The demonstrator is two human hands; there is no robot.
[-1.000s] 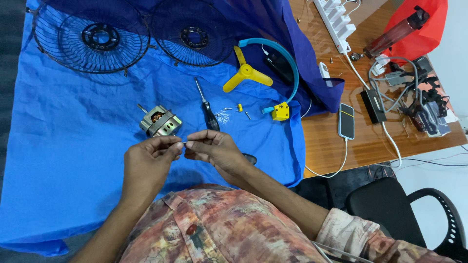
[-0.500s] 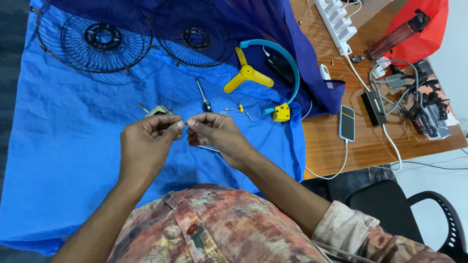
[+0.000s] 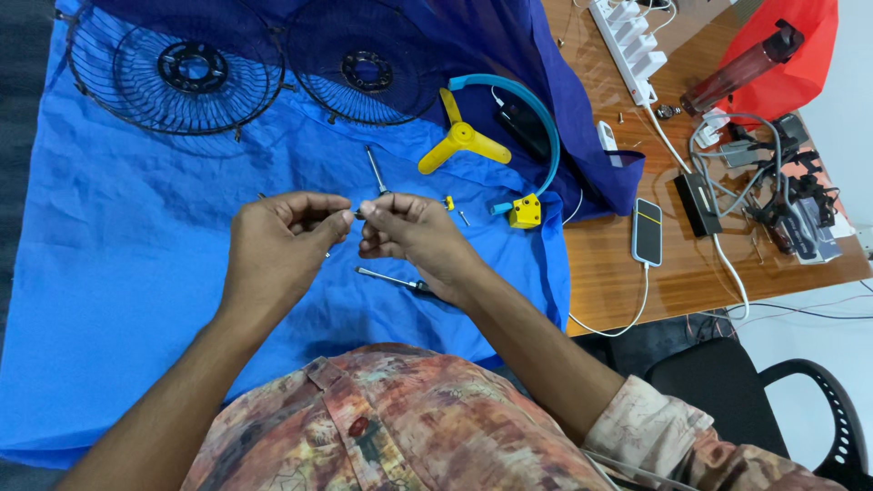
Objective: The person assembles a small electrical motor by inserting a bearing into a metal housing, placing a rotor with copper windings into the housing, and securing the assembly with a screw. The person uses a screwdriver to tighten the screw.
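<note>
Fingers (image 3: pixel 338 211) of my left hand (image 3: pixel 277 245) and my right hand (image 3: pixel 414 235) meet tip to tip, both pinched narrow around a small metal part (image 3: pixel 356 212) held between them above the blue cloth (image 3: pixel 118 273); I cannot tell exactly what the part is. Just below the fingers a screwdriver (image 3: pixel 393 278) lies on the cloth, partly under my right wrist. Just beyond them lies a thin metal rod (image 3: pixel 375 169), and to their right sit a yellow fan blade (image 3: pixel 462 141), a blue curved bracket (image 3: pixel 532 105) and a small yellow block (image 3: pixel 525 211). Farther off, up and to the left, two black wire fan guards (image 3: pixel 177 73) rest side by side. Well to the right, a phone (image 3: pixel 647 231) lies on the wooden table (image 3: pixel 618 273).
</note>
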